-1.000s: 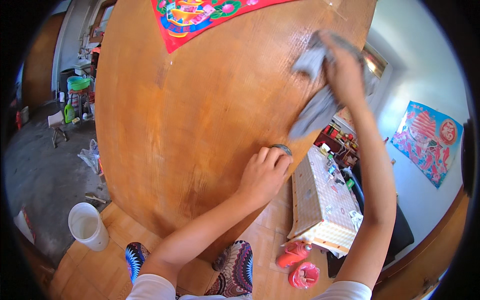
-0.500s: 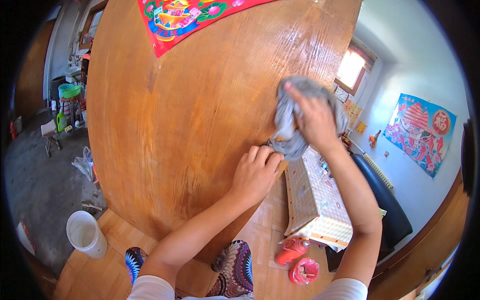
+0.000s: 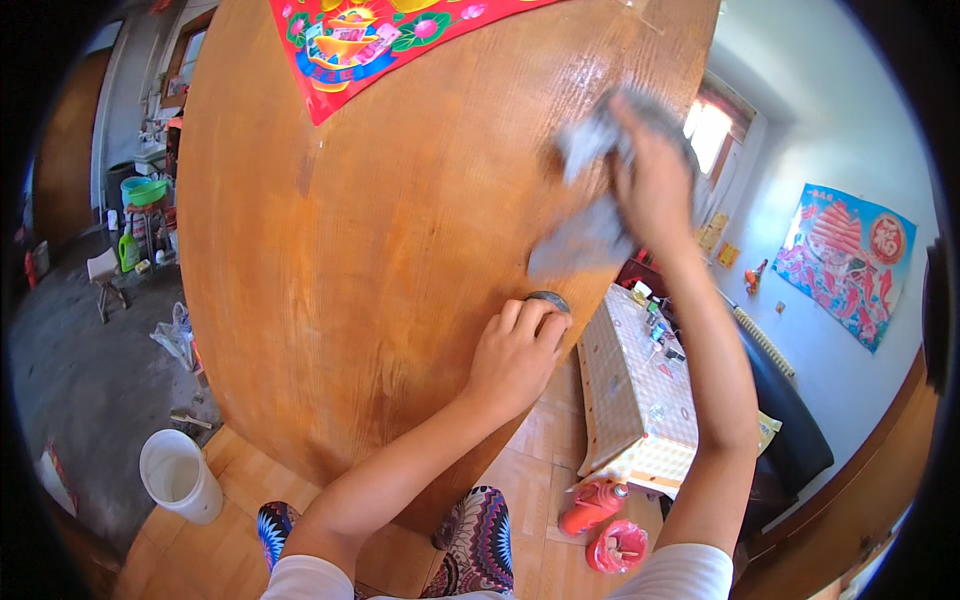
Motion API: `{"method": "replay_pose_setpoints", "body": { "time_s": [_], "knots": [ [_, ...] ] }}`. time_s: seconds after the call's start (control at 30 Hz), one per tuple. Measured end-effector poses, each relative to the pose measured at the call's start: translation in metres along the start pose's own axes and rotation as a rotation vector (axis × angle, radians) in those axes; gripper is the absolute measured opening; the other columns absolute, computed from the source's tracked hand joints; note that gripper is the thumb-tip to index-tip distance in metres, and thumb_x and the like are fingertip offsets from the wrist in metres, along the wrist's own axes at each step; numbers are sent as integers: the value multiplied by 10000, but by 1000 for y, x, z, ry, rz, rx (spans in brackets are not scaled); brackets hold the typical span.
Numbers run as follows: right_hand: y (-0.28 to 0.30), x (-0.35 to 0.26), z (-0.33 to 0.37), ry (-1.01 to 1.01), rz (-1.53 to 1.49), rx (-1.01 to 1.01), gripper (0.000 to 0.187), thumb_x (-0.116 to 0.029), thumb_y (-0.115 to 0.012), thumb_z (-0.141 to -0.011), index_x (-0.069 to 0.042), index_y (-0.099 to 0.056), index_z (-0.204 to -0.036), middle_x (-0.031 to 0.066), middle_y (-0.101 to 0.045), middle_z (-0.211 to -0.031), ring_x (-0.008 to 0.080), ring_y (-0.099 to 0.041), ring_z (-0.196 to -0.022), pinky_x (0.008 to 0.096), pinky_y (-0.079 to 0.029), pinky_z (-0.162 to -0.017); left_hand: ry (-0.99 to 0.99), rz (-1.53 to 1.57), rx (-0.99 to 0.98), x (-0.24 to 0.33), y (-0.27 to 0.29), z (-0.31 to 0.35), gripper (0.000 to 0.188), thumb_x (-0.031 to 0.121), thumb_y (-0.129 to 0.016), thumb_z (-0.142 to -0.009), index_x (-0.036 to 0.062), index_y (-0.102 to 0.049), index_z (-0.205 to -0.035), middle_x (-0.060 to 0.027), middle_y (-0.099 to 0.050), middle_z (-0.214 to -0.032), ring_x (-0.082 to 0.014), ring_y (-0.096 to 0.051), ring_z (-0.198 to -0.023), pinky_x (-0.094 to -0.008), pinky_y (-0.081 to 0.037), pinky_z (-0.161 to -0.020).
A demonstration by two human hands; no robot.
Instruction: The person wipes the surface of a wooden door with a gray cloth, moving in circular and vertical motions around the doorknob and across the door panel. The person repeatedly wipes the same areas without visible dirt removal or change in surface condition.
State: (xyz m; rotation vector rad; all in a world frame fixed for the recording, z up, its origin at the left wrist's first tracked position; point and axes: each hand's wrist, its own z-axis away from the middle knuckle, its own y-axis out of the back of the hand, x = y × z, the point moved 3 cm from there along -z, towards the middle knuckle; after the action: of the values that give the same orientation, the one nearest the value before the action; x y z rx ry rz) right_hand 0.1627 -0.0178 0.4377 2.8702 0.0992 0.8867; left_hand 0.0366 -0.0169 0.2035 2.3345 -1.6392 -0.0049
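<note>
A wooden door stands in front of me, its grain shiny near the upper right. My right hand presses a grey cloth against the door close to its right edge; cloth and fingers are blurred by motion. Lower down, my left hand is closed around a dark round door knob, whose top shows above the fingers. A red printed decoration hangs at the top of the door, left of the cloth.
A white bucket stands on the floor at lower left. Right of the door is a table with a checked cloth, with a red thermos and a red-lined bin below. A dark sofa sits behind the table.
My right hand has moved the cloth upward along the door's right edge, uncovering the knob. My left hand has stayed on the knob.
</note>
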Motion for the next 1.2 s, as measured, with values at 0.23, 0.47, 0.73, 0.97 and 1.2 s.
{"method": "replay_pose_setpoints", "body": {
  "time_s": [0.23,0.47,0.73,0.97,1.2],
  "knots": [
    [-2,-4,29,118,-149,-88,827,167,-591,-778,-223,-581,-1507,180,-711,-1204,377,-651,-1107,473,-466,-1094,4,19,-29,2,2,2,360,126,-780,-855,120,-633,-1183,-61,-590,-1183,-308,-558,-1098,-427,-508,-939],
    [26,53,-87,-163,465,100,729,29,-631,-865,-336,-567,-1493,95,-664,-1277,370,-589,-1192,470,-517,-987,2,30,-45,10,4,2,375,131,-789,-848,129,-627,-1187,-59,-583,-1213,-305,-550,-1133,-426,-505,-942],
    [-1,-46,76,37,-140,-165,806,187,-508,-842,-195,-536,-1552,239,-654,-1293,443,-591,-1235,545,-392,-1140,22,6,-42,5,0,2,390,121,-786,-848,124,-625,-1203,-70,-576,-1214,-314,-547,-1122,-441,-507,-949],
    [-18,38,-64,61,-45,52,660,66,-478,-917,-167,-542,-1532,255,-672,-1239,453,-618,-1130,479,-465,-1038,18,18,-25,8,-9,3,378,113,-776,-851,118,-627,-1198,-69,-583,-1215,-321,-548,-1130,-444,-512,-943],
    [-18,-8,-79,-55,37,-7,728,126,-490,-835,-133,-544,-1512,269,-658,-1247,456,-599,-1167,489,-470,-1054,15,-18,-12,8,4,1,386,120,-777,-844,125,-621,-1198,-59,-588,-1233,-315,-551,-1133,-433,-508,-938]
  ]
}}
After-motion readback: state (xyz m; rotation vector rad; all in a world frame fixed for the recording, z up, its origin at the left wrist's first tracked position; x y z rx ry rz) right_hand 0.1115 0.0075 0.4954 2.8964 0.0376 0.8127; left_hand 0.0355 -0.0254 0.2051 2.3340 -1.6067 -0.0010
